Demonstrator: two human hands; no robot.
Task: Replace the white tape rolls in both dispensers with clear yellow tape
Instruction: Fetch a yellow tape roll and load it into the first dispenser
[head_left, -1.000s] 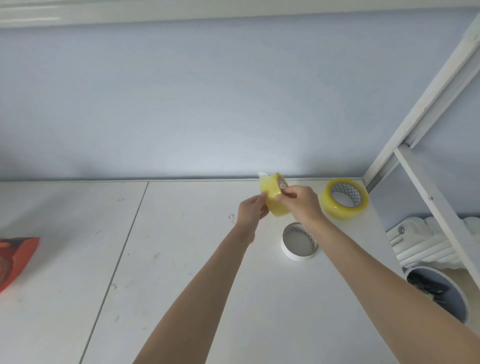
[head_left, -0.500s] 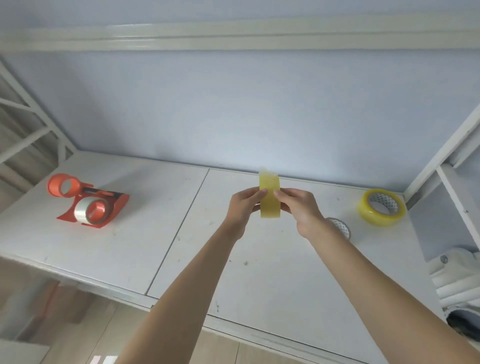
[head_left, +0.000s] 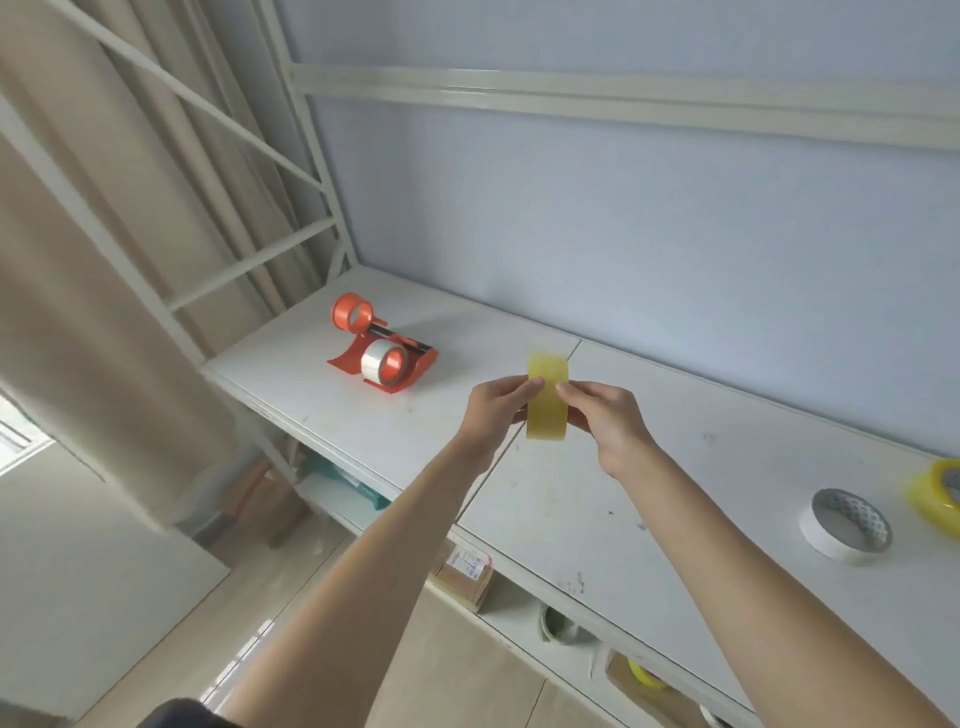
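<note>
Head view: both hands hold a yellow roll (head_left: 547, 402) edge-on above the table (head_left: 649, 519).

The left hand (head_left: 496, 410), at the roll's 9 o'clock, pinches its left side with thumb on the near face and fingertips curled onto the band; the right hand (head_left: 605, 421), at 3 o'clock, pinches the right side the same way, thumb tip touching the band. A short loose tab sticks up at the roll's 12 o'clock. At 10 o'clock from the roll, well apart, an orange dispenser (head_left: 384, 356) lies on the table with a white roll (head_left: 383, 361) in it; a second orange dispenser part (head_left: 353, 312) sits just behind, touching or nearly so, I cannot tell which. At 4 o'clock, far off, a white loose roll (head_left: 844, 525) lies flat, and just beside it at the frame edge a second yellow roll (head_left: 937, 496).
</note>
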